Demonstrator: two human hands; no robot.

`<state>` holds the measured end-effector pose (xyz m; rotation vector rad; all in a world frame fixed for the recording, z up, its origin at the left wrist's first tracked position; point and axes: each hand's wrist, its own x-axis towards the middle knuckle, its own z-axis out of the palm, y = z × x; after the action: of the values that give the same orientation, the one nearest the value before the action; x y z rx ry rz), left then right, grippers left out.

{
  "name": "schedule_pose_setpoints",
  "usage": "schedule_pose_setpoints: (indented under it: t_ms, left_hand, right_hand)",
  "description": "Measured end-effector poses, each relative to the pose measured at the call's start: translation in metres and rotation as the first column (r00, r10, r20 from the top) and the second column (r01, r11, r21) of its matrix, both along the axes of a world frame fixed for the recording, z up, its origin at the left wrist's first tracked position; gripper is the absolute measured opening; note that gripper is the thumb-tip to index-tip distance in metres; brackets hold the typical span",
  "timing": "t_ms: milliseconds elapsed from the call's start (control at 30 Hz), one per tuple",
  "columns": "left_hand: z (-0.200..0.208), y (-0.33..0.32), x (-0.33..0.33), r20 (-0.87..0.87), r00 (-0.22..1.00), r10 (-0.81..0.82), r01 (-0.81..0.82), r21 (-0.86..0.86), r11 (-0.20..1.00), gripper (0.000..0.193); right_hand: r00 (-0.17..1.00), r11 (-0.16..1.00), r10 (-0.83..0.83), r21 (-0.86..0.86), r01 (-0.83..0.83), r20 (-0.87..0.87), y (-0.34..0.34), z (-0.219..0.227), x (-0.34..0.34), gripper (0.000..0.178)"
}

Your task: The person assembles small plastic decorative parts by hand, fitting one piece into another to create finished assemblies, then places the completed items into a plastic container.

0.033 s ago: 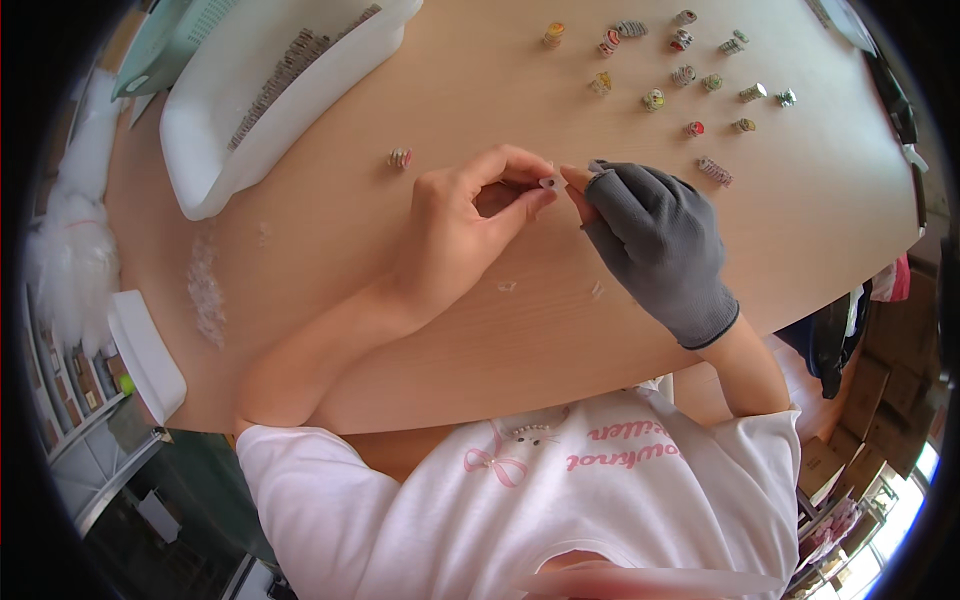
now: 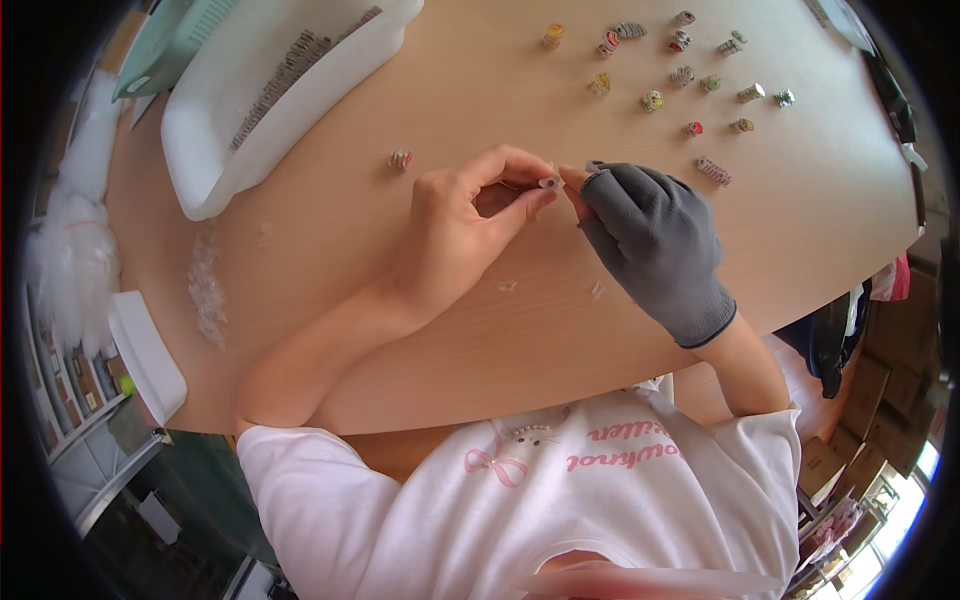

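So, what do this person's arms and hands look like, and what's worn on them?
The left hand has no glove. The right hand wears a close-fitting grey fabric glove with a dark-edged cuff, leaving at least one fingertip uncovered. Both forearms are bare below short white fabric sleeves.

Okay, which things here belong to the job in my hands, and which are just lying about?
Likely in the job:
small pale piece, pinched in the left hand
perhaps the small patterned rolls, untouched on the table

Seemingly just lying about:
clear scraps, left of the left forearm
white tray, far left
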<state>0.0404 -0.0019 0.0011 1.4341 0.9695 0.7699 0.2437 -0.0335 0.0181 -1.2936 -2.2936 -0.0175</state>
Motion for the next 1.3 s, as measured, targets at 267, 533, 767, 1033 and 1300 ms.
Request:
schedule_pose_setpoints:
  t_ms: [267,533,767,1033,1300]
  left_hand:
    - [0.002,-0.003,0.006,-0.007,0.999,0.032,-0.029,0.278,0.960,0.011]
    - [-0.005,0.002,0.007,-0.090,0.995,0.052,-0.006,0.444,0.896,0.011]
    - [-0.003,0.002,0.009,0.045,0.997,0.066,-0.075,0.236,0.969,0.012]
    - [-0.007,-0.002,0.003,0.119,0.992,-0.041,-0.009,0.393,0.920,0.020]
    - [-0.003,-0.013,0.005,0.040,0.999,-0.026,0.010,0.372,0.928,0.027]
  right_hand:
    - [0.976,0.998,-0.036,0.049,0.026,0.216,0.002,0.003,-0.010,0.013]
    - [0.996,0.998,0.057,-0.010,-0.056,0.069,0.005,0.009,-0.013,0.018]
    - [0.995,0.956,0.026,-0.289,-0.054,-0.099,0.001,0.026,0.028,0.019]
    - [0.889,0.929,-0.079,-0.357,-0.098,-0.451,0.005,0.022,0.023,0.009]
    - [0.975,0.981,0.144,-0.105,-0.163,-0.172,-0.006,0.016,0.024,0.020]
